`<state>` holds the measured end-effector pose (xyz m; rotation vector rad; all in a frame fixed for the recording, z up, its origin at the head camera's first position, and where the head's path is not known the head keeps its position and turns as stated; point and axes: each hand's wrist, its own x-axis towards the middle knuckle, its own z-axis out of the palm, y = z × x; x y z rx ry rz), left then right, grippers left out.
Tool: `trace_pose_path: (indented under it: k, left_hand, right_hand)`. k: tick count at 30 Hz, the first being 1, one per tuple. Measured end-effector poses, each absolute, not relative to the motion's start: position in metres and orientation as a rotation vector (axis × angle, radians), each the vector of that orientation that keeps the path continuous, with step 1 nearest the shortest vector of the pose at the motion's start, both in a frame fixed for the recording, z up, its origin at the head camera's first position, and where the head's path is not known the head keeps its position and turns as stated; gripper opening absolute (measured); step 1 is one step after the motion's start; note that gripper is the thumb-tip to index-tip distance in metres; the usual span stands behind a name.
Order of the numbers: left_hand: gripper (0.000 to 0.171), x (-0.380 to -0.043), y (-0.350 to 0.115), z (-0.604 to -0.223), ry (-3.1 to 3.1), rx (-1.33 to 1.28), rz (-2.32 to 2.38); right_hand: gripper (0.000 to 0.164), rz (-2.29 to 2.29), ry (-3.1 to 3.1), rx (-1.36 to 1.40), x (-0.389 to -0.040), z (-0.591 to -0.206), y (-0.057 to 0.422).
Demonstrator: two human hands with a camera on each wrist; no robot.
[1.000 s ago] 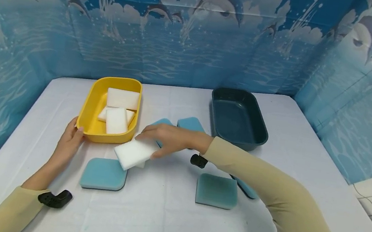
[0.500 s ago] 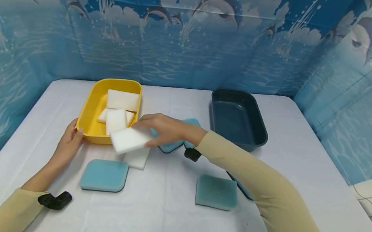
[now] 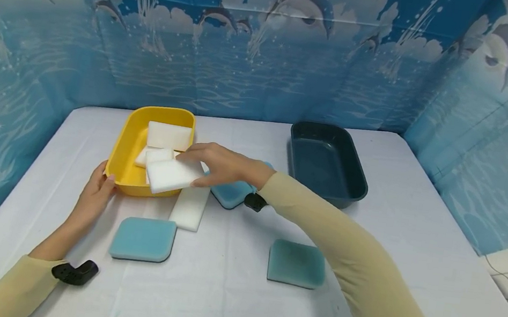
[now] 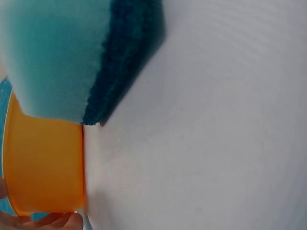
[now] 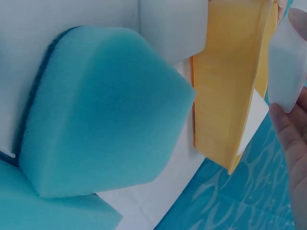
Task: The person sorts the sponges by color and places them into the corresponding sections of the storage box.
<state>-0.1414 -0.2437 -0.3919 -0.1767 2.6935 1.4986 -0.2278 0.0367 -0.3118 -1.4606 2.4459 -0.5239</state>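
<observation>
My left hand [image 3: 95, 193] grips the near left corner of a yellow plastic bin [image 3: 124, 154], thumb near the rim. Several white sponge blocks [image 3: 168, 136] lie inside that bin. My right hand [image 3: 224, 165] pinches another white sponge block [image 3: 171, 175] between thumb and fingers, over the bin's near right edge. In the right wrist view the held block [image 5: 286, 67] appears beside the bin's rim [image 5: 252, 103]. One more white sponge block [image 3: 190, 209] lies on the table, partly hidden under the right hand.
A blue scouring sponge [image 3: 143, 240] lies in front of the yellow bin. Another blue sponge [image 3: 230, 196] is partly covered by the right hand, and a greenish-blue sponge [image 3: 296, 263] lies nearer the right arm. An empty dark teal bin [image 3: 329, 161] stands at the back right.
My right hand has carried the white sponge block leftward and away from me, from beside the yellow bin to over its near edge. The left hand stays on the bin.
</observation>
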Motion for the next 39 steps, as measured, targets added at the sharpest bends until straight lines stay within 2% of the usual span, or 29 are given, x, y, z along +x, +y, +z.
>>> trace_pose_path:
  k: [17, 39]
  left_hand:
    - [0.057, -0.142, -0.243, -0.390, 2.691, -0.164, 1.500]
    - [0.057, -0.142, -0.246, -0.391, 2.673, -0.120, 1.520]
  right_hand:
    - [0.059, -0.530, 2.484, -1.478, -0.246, -0.312, 0.013]
    - [0.065, -0.462, 2.594, -1.291, -0.256, -0.317, -0.009]
